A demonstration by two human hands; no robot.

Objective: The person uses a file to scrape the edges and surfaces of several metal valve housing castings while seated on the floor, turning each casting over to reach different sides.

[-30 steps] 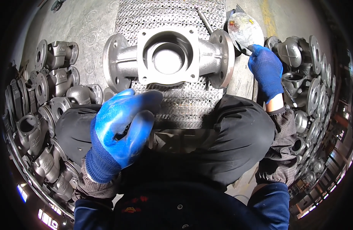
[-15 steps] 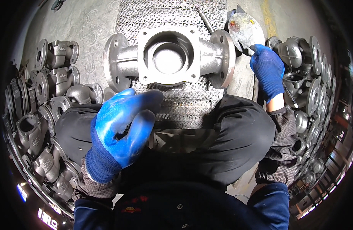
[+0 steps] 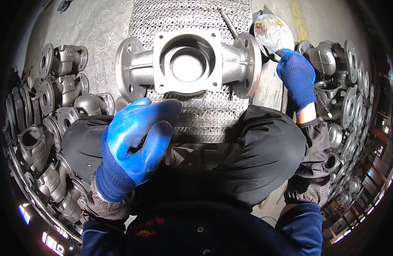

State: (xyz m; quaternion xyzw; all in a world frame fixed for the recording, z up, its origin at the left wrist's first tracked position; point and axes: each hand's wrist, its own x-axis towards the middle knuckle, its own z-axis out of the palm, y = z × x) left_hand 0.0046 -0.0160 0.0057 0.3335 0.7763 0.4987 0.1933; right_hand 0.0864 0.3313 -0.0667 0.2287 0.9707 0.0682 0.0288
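Observation:
A grey cast-metal valve body (image 3: pixel 188 87) lies in front of me, its round bore facing up inside a square flange, with a round flange at each end. My left hand (image 3: pixel 139 138), in a blue coated glove, hovers just on the near side of it; the thumb and fingers are curved and apart, holding nothing. At the right, my blue-gloved right hand (image 3: pixel 295 79) is closed at the near edge of a round, stained disc (image 3: pixel 273 32). A dark, thin blade-like piece shows by its fingertips, but the glove hides what it grips.
The valve body rests on a ribbed metal mesh (image 3: pixel 205 123). A thin metal rod (image 3: pixel 228 23) lies behind it. Several castings (image 3: pixel 68 91) are stacked at the left, and more castings (image 3: pixel 328 59) crowd the right. A white-tipped thin stick (image 3: pixel 324 106) shows beside my right wrist.
My right hand has shifted very slightly left, with a small movement at the disc. My left hand and the valve body stay almost still.

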